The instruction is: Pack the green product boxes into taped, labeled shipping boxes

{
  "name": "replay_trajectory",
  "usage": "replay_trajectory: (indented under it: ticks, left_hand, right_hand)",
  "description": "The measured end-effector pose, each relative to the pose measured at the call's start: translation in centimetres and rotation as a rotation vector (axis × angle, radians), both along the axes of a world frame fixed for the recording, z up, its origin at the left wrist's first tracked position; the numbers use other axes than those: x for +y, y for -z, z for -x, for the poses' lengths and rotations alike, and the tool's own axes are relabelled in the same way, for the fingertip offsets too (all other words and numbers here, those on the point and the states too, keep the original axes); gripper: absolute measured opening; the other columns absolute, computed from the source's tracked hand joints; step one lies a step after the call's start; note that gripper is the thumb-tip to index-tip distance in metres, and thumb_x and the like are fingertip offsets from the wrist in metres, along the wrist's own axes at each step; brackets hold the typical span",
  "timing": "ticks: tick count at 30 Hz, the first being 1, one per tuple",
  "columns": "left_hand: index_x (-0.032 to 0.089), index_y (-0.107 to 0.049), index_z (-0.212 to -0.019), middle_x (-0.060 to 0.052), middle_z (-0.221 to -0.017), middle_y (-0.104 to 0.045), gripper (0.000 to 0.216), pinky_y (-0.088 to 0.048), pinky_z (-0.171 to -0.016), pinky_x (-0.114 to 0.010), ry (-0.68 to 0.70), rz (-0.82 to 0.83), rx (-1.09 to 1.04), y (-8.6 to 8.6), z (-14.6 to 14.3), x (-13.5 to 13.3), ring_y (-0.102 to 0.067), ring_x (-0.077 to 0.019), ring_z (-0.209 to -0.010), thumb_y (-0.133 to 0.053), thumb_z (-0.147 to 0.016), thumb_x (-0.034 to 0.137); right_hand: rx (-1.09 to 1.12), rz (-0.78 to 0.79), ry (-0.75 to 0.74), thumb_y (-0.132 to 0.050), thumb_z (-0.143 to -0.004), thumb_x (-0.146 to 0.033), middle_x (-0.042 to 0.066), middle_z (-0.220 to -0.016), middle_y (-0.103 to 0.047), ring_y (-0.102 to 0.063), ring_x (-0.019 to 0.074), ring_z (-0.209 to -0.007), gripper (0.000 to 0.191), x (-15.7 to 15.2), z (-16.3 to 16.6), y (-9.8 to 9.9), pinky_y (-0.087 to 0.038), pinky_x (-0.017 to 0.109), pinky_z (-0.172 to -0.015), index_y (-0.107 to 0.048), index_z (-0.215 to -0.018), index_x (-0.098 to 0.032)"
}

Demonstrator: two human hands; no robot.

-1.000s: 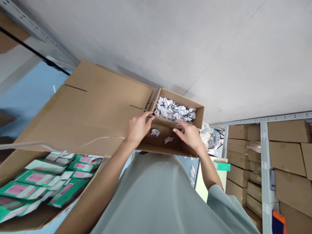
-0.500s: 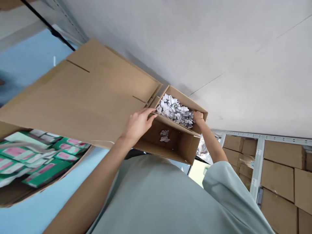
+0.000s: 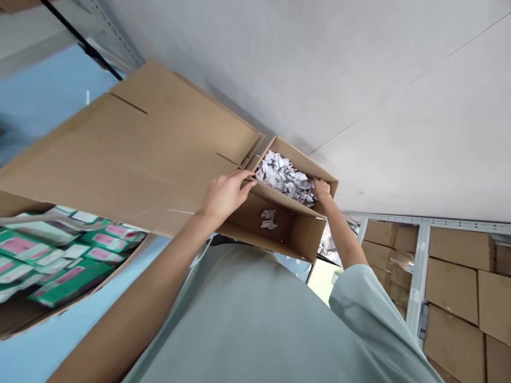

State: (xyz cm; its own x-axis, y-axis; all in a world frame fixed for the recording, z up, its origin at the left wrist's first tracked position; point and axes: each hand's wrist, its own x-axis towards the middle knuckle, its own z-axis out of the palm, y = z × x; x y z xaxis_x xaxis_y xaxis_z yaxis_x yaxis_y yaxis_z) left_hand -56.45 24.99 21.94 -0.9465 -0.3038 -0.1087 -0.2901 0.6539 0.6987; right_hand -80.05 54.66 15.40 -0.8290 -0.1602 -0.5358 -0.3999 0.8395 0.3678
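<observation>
A small open cardboard box [image 3: 303, 236] sits in front of me, with a cardboard divider across it. Its far compartment is full of crumpled white paper [image 3: 285, 178]. The near compartment holds two small paper scraps [image 3: 268, 218]. My left hand [image 3: 227, 194] rests on the box's left edge, fingers stretched along the divider and a large cardboard flap [image 3: 131, 154]. My right hand [image 3: 322, 189] reaches into the far right corner of the paper-filled compartment, fingers curled down into the paper; what they hold is hidden.
A large open carton [image 3: 24, 314] at the left holds several green and pink packets [image 3: 59, 255]. Metal shelving [image 3: 417, 276] at the right is stacked with closed brown boxes [image 3: 455, 250]. More crumpled paper [image 3: 329, 244] lies below the small box. A grey floor lies beyond.
My right hand has gone from the divider's middle to the far right corner of the paper-filled compartment. My left hand stayed on the box's left edge. The view shifted slightly.
</observation>
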Motion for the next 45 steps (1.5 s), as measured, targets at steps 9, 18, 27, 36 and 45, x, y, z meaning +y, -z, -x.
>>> replay_trajectory:
  ticks: [9, 18, 27, 36, 45]
  left_hand:
    - [0.026, -0.077, -0.133, -0.009, -0.131, -0.083, 0.033, -0.058, -0.102, -0.041, -0.001, -0.010, -0.011, 0.1, 0.2, -0.1, -0.079, -0.0331, -0.117, -0.061, -0.106, 0.035]
    - [0.024, -0.077, -0.134, -0.011, -0.124, -0.084, 0.036, -0.057, -0.099, -0.042, 0.008, 0.007, -0.045, -0.7, 0.4, -0.1, -0.079, -0.0361, -0.115, -0.059, -0.106, 0.038]
    - [0.026, -0.078, -0.132, -0.009, -0.110, -0.085, 0.035, -0.056, -0.101, -0.041, 0.009, -0.010, -0.042, -0.6, 0.6, -0.1, -0.079, -0.0351, -0.116, -0.061, -0.104, 0.037]
    - [0.027, -0.076, -0.135, -0.009, -0.126, -0.084, 0.035, -0.056, -0.104, -0.038, 0.017, -0.021, -0.032, -0.5, 0.1, -0.1, -0.079, -0.0319, -0.119, -0.061, -0.105, 0.035]
    - [0.025, -0.061, -0.160, -0.009, -0.146, -0.077, 0.061, -0.054, -0.116, -0.041, 0.015, -0.057, -0.008, -0.8, 0.5, -0.2, -0.076, -0.0315, -0.129, -0.062, -0.100, 0.035]
  right_hand:
    - [0.079, 0.088, 0.018, -0.068, -0.106, -0.035, 0.022, -0.155, -0.057, -0.075, 0.0353, -0.127, 0.055, 1.5, -0.8, -1.5, -0.060, 0.044, -0.105, -0.053, -0.158, -0.024]
    - [0.199, 0.496, 0.110, -0.063, -0.095, -0.024, 0.019, -0.148, -0.063, -0.068, 0.0332, -0.131, 0.051, 4.2, -2.2, -4.8, -0.055, 0.047, -0.118, -0.065, -0.146, -0.019]
    - [0.272, 0.624, 0.213, -0.057, -0.097, -0.019, 0.022, -0.155, -0.064, -0.063, 0.0346, -0.139, 0.071, 3.7, -6.5, -10.9, -0.053, 0.044, -0.120, -0.044, -0.167, -0.013]
    - [-0.043, 0.895, 0.153, -0.059, -0.107, -0.044, 0.008, -0.132, -0.077, -0.078, 0.0217, -0.087, 0.050, 2.6, -22.5, -17.8, -0.066, 0.037, -0.091, -0.063, -0.155, -0.030]
    - [0.224, 0.738, 0.292, -0.061, -0.107, -0.047, 0.014, -0.140, -0.074, -0.080, 0.0234, -0.089, 0.049, 4.2, -25.6, -14.4, -0.062, 0.037, -0.085, -0.066, -0.149, -0.022]
